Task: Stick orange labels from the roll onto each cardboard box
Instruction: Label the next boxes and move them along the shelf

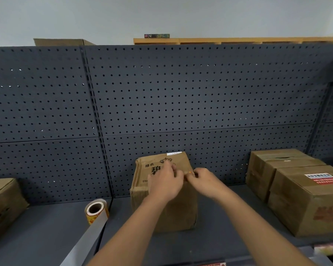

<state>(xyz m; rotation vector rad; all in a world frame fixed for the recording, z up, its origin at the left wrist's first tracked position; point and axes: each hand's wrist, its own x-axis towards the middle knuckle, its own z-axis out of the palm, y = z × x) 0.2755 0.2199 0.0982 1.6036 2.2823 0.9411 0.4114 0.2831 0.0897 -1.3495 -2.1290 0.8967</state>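
A brown cardboard box with black printed characters stands in the middle of the dark shelf. Both my hands rest on its top. My left hand lies over the print with fingers bent. My right hand pinches something small; a speck of orange label shows between the two hands. The label roll stands on the shelf left of the box, with a long strip of grey backing paper trailing toward me.
Two more cardboard boxes sit at the right, the nearer one with a red and white sticker. Another box is at the far left. A dark pegboard wall backs the shelf.
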